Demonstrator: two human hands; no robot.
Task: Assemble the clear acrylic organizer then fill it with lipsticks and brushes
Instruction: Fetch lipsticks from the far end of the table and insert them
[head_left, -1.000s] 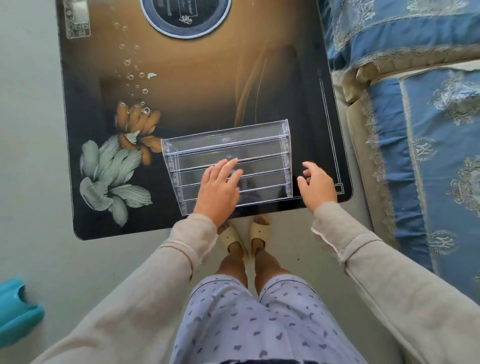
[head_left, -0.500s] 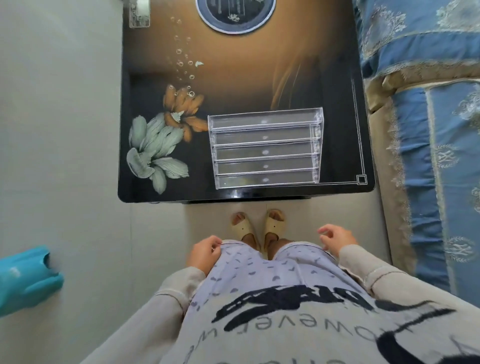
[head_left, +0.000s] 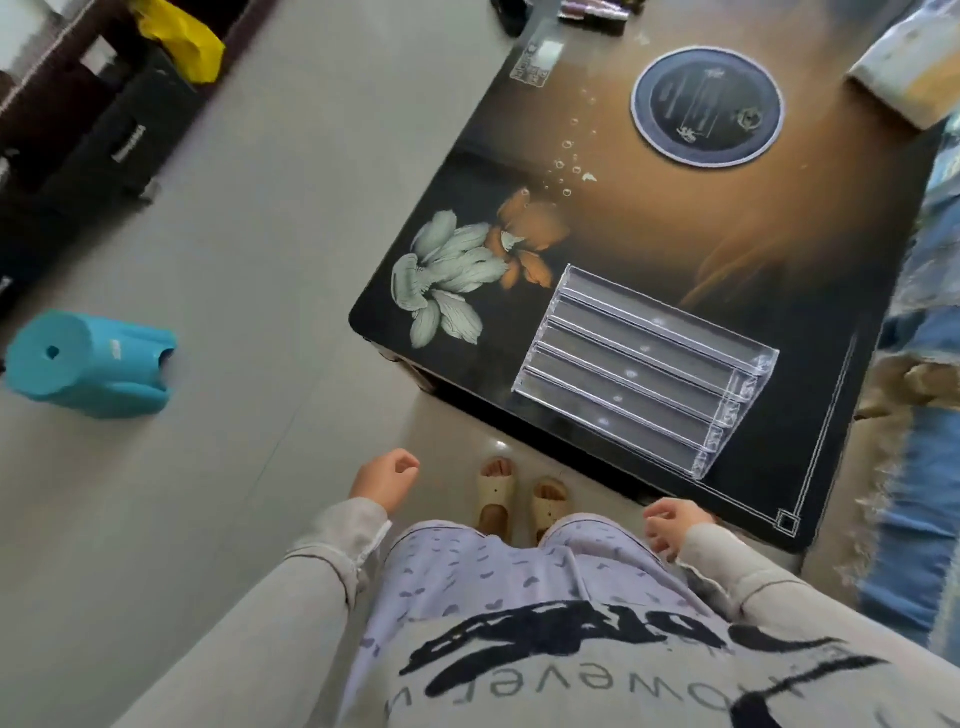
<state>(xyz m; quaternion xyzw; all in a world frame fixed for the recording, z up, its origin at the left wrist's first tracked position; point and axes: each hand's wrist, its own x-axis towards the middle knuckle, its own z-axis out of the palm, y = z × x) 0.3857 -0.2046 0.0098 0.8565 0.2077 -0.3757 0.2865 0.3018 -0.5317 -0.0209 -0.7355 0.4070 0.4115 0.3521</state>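
Clear acrylic organizer (head_left: 639, 374) | 1 o'clock ahead, on glass table (head_left: 675, 234) near edge, tiers upward for filling | left hand (head_left: 384, 480), right hand (head_left: 670, 525) loosely curled, empty, likely free for fetching

Dark glossy table (head_left: 649, 234) with printed flowers; a clear acrylic organizer (head_left: 639, 369) of 5 stepped rows rests near its near edge.
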